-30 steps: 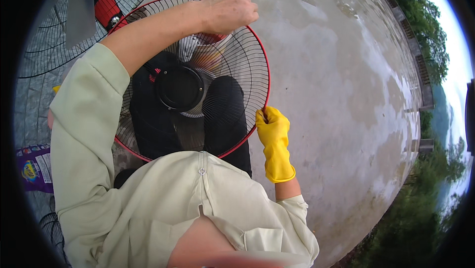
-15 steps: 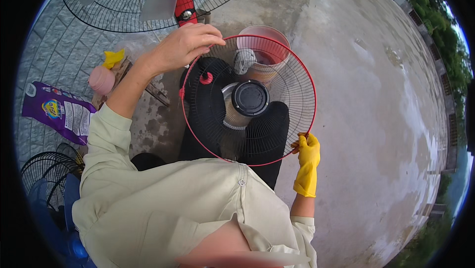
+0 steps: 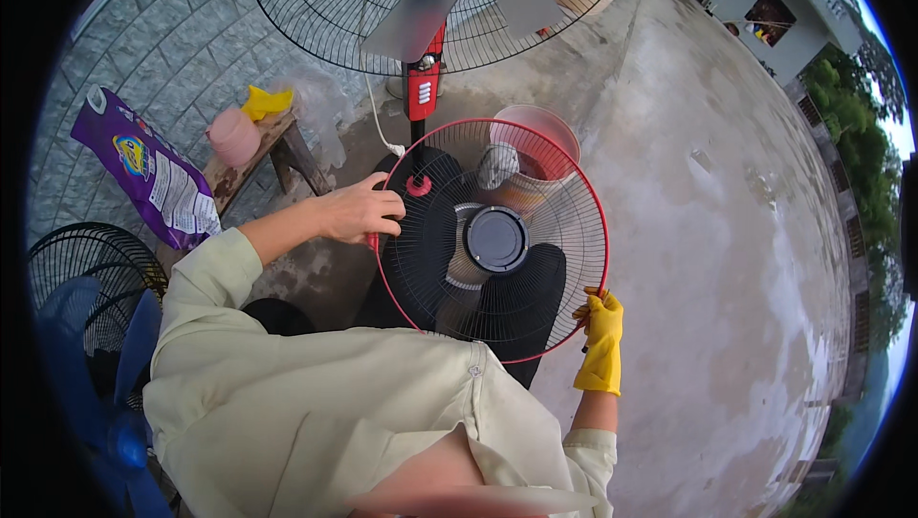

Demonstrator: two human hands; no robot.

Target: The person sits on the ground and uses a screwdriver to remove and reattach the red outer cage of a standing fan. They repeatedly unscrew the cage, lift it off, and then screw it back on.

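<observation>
A round fan guard (image 3: 589, 195) with a red rim, thin dark wires and a dark round centre cap is held over my lap. My bare left hand (image 3: 361, 213) is at the guard's left edge, its fingers curled over the rim beside a small red clip. On the lower right, my right hand (image 3: 601, 341), in a yellow rubber glove, pinches the same rim. Beyond the guard stands a fan (image 3: 424, 88) with grey blades, a black rear guard and a red-and-black post. Part of its black base shows through the wires.
A pink bucket (image 3: 564, 126) with a grey cloth over its edge stands behind the guard. At left are a wooden bench (image 3: 228, 178) with a pink container (image 3: 233, 135) and yellow glove (image 3: 267, 102), a purple bag (image 3: 153, 174), and blue fan blades (image 3: 120, 422) beside black guards.
My left hand has slid from the guard's top edge down to its left side. My right hand keeps its hold at the lower right. The view has tilted up, showing more of the standing fan.
</observation>
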